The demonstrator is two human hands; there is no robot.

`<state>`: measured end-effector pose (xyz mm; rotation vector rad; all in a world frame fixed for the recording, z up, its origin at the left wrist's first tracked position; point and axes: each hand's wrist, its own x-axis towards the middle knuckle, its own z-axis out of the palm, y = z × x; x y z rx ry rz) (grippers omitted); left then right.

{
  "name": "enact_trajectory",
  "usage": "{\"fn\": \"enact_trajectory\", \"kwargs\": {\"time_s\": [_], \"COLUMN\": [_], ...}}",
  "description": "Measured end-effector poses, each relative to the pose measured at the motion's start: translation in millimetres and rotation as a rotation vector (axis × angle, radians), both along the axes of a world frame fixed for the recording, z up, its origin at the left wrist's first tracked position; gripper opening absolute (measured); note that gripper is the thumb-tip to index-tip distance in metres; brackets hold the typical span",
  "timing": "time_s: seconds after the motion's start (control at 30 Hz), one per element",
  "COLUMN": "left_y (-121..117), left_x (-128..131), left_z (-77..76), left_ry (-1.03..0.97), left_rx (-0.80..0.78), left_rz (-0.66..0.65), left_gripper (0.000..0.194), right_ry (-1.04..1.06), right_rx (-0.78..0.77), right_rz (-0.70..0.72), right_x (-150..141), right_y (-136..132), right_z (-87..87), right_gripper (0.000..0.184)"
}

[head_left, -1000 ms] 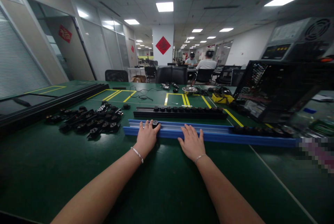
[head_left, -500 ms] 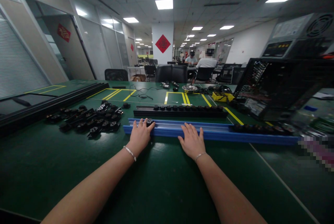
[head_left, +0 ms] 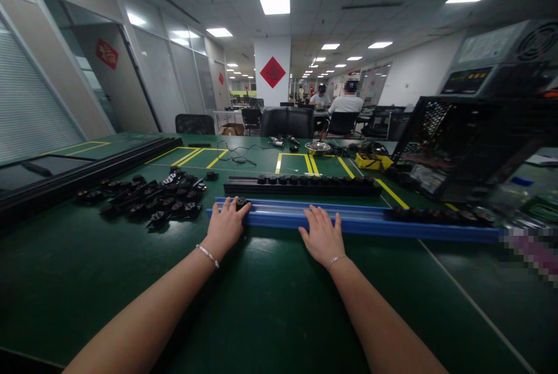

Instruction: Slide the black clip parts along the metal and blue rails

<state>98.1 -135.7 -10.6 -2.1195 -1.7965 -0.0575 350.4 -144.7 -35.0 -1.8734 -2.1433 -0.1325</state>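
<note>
Working at a green table (head_left: pixel 270 292), holds a black part (head_left: pixel 241 203) in the channel of a blue rail (head_left: pixel 279 219), near its left end, clamped between thumb and forefinger of the left hand (head_left: pixel 224 226), with the lower side hidden from view. Rests the right hand (head_left: pixel 323 236) on the same rail, farther along, back up, fingers and thumb apart. Wears a bracelet (head_left: pixel 207 255) on each wrist. Has more parts (head_left: pixel 440 217) lined up toward the rail's right end and a loose pile (head_left: pixel 152 200) of dark pieces on the table, left of the left hand. Faces a black rail (head_left: pixel 300 190) lying just behind the blue one, roughly parallel, topped by a row of small black pieces. Has long black bars (head_left: pixel 126 163) at left and an open computer case (head_left: pixel 471 147) at right. Looks across to a metal bowl (head_left: pixel 318 147) near the far edge, chairs (head_left: pixel 288 122) just beyond, and two people (head_left: pixel 346 105) seated in the background
</note>
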Motion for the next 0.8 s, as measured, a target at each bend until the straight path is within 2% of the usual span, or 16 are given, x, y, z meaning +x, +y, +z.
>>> {"fn": "enact_trajectory", "kwargs": {"time_s": [0.53, 0.8], "left_y": [2, 2], "left_x": [-24, -46], "left_z": [-2.3, -4.4], "left_ry": [0.017, 0.034], "left_rx": [0.000, 0.001], "left_rz": [0.026, 0.080], "left_gripper": [0.060, 0.060], "right_ry": [0.018, 0.005], "right_rx": [0.032, -0.009], "right_rz": [0.006, -0.003], "right_x": [0, 0], "right_y": [1, 1], "right_z": [-3.2, -0.1], "right_gripper": [0.047, 0.050]}}
